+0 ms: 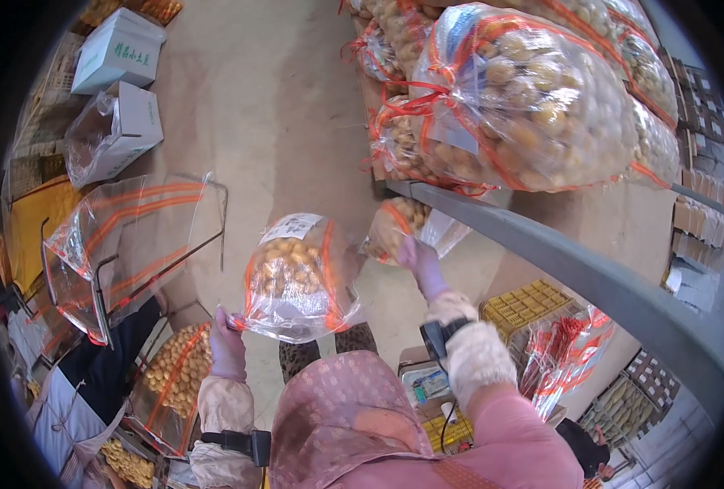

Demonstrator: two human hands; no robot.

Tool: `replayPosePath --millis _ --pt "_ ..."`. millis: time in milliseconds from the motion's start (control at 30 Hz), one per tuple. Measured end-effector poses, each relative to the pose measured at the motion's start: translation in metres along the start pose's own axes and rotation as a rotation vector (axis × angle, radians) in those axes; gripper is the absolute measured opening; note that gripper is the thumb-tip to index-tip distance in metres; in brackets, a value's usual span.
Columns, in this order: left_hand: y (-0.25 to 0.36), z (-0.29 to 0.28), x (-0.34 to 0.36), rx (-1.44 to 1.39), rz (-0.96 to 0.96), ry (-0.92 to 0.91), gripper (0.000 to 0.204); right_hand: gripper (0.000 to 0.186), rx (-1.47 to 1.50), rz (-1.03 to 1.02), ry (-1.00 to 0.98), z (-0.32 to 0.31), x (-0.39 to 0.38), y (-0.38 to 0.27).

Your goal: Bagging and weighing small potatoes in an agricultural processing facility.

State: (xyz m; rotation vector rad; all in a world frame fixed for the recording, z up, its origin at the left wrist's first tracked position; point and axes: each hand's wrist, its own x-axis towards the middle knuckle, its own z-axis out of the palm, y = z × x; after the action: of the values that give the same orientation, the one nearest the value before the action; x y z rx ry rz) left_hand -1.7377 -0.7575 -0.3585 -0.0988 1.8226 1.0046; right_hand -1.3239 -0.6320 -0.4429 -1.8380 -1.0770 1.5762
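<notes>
A bare, pale concrete floor point(280, 106) runs through a produce packing room, evenly lit. White cardboard cartons point(117, 49) sit on it to the far upper left of the hands, one lined with clear plastic. A grey metal rail point(590, 277) slants across to their right (stacked flat cartons point(700, 224) line the far right edge), above a yellow plastic crate point(525, 303)

L hand point(228, 346), gloved, raised at chest height, fingers pinched shut, palm turned inward. R hand point(421, 262), gloved too, reaches higher & further fwd, fingers curled closed. Both forearms come up from lower edge, sleeves fuzzy at cuffs, dark band on each wrist.
</notes>
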Motion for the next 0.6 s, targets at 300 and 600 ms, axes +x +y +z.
replayPosePath --millis 300,600 --pt "-0.012 -0.009 -0.002 -0.088 -0.122 -0.007 0.028 0.038 0.024 0.343 0.374 -0.074 -0.226 0.03" --pt "0.005 -0.018 0.027 0.269 -0.083 -0.126 0.03 0.03 0.444 0.355 0.62 -0.049 -0.44 -0.131"
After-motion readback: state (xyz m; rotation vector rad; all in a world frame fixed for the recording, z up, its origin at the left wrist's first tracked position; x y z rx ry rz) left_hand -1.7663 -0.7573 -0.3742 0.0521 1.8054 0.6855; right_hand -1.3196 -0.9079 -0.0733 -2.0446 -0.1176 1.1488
